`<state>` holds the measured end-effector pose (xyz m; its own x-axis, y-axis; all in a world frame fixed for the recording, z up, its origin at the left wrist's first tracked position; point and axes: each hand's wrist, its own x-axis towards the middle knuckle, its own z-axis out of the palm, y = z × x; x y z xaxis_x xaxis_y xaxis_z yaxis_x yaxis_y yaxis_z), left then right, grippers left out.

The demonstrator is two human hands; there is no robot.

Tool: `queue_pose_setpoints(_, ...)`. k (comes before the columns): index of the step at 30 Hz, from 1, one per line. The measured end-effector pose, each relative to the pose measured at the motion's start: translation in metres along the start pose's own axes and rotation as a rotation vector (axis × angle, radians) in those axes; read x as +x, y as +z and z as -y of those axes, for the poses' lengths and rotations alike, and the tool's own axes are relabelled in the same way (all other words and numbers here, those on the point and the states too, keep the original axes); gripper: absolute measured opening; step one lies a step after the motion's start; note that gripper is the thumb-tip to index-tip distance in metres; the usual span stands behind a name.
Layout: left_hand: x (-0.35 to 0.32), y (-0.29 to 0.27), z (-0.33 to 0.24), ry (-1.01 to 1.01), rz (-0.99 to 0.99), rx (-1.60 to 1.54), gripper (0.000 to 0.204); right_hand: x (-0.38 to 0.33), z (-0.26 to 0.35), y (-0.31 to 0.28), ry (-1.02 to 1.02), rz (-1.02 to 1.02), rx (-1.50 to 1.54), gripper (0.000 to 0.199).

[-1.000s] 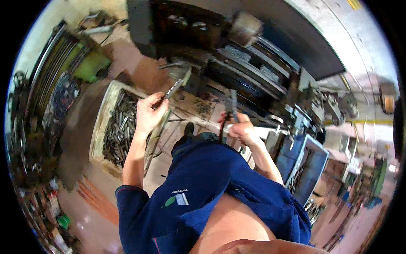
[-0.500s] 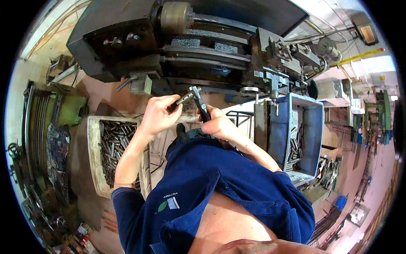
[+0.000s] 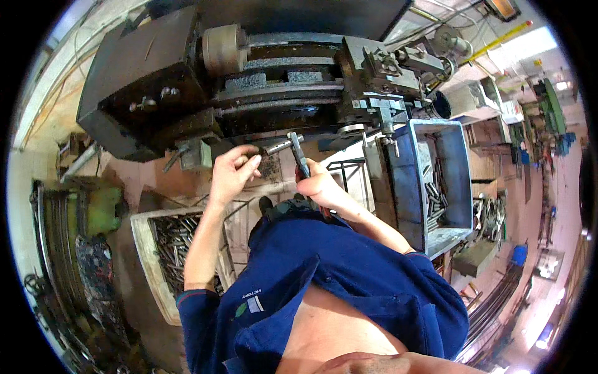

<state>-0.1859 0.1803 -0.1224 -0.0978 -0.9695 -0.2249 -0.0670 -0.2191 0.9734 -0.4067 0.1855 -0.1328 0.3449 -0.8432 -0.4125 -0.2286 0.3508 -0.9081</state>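
My left hand [image 3: 233, 172] is closed, with its fingertips at the dark end of a short metal rod [image 3: 278, 147] that has small holes along its side. The rod points right, and its far end meets the silver head of a slim hand tool [image 3: 296, 147]. My right hand [image 3: 319, 182] is wrapped round the tool's dark grip and holds it nearly upright; the tool's exact kind is unclear. Both hands are in front of my body, just short of the lathe [image 3: 280, 93]. The grip's lower part is hidden by my right hand.
At my left stands a pale bin [image 3: 148, 255] of loose metal rods. A blue bin [image 3: 458, 181] with more metal pieces is at my right. The lathe's handwheel [image 3: 351, 129] juts out ahead, and a green machine [image 3: 103, 212] is at far left.
My view has shifted, so the lathe appears farther left. The left fingers have moved back toward the rod's dark end, leaving more of the rod showing. The right hand keeps its grip on the tool.
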Motion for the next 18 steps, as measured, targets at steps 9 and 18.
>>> queue_pose_setpoints(9,-0.003,0.075,0.051,-0.014,0.424,-0.434,0.056,0.058,0.014,-0.015,-0.183,-0.325,0.396,0.024)
queue_pose_setpoints(18,0.083,0.109,0.017,-0.032,0.43,-0.353,0.06,0.111,0.027,-0.04,-0.225,-0.478,0.283,0.026)
